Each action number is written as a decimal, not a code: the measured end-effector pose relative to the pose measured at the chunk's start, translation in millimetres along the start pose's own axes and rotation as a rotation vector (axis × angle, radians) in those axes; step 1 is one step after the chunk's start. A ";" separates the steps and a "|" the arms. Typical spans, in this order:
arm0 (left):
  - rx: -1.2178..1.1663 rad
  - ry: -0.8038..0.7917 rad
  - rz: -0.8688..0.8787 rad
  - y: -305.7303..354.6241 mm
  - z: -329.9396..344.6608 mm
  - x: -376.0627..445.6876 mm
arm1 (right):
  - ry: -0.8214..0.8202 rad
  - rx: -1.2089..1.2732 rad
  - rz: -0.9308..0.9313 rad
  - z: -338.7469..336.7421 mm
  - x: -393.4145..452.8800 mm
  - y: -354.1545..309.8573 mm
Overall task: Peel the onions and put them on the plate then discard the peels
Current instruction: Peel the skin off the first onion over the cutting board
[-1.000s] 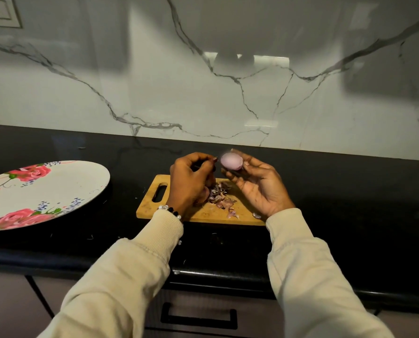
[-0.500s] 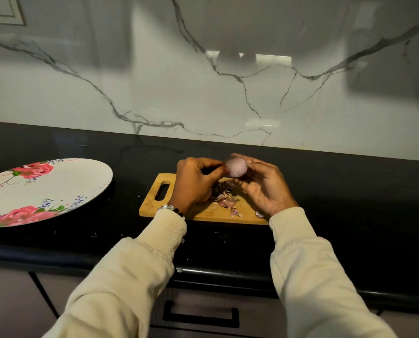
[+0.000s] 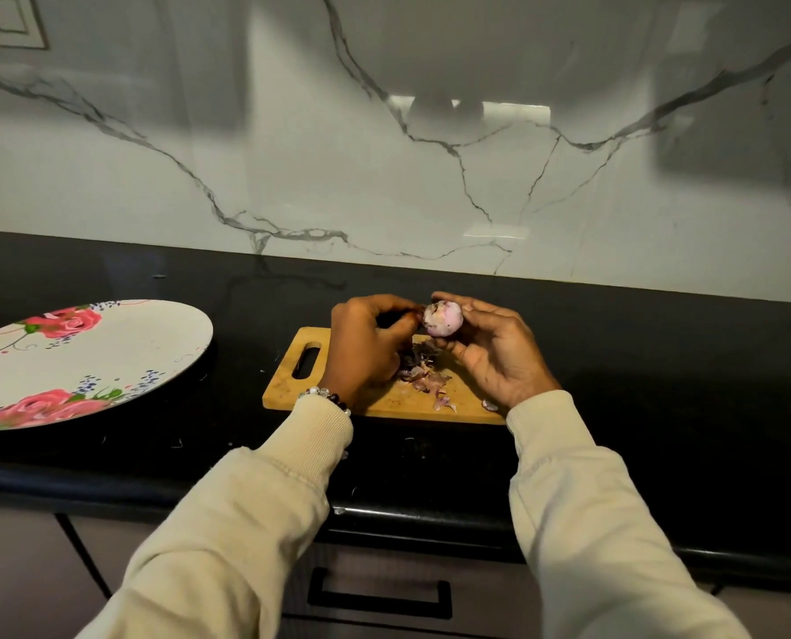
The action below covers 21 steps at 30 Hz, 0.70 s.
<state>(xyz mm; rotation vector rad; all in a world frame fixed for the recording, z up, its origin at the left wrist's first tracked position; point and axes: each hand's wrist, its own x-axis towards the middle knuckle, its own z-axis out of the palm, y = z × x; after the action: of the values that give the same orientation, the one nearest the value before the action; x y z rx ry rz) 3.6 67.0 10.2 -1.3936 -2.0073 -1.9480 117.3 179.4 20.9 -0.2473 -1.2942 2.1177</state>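
Head view: onion [image 3: 443, 319] nearly bare, gripped in right hand [image 3: 499, 357] fingers [image 3: 448, 297]; left hand [image 3: 366, 343] fingers curled, pinching at its end — peels [image 3: 423, 378] below fingers, plate [image 3: 107, 362] without onions, discard pending.

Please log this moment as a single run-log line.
right hand: holds onion | left hand: picking at it | peels: on cutting board | plate: no onion

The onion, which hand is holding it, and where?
The right hand holds the small pinkish onion above the cutting board, fingers curled round its sides. The left hand pinches at its end.
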 end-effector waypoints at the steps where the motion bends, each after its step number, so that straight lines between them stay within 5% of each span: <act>1: -0.080 0.000 -0.056 0.6 0.0 0.2 | -0.006 -0.001 -0.002 -0.1 0.1 0.0; 6: -0.365 -0.061 -0.225 5.0 -2.0 -0.9 | -0.014 0.009 -0.017 -2.5 0.4 0.4; 21: -0.305 -0.024 -0.238 1.1 -0.1 0.7 | 0.000 0.005 -0.036 -2.4 0.4 1.5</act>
<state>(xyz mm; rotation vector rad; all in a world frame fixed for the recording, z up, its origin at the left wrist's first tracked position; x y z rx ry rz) 3.8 67.1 11.4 -1.2801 -2.0359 -2.4373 117.5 180.9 18.5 -0.2204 -1.2836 2.0909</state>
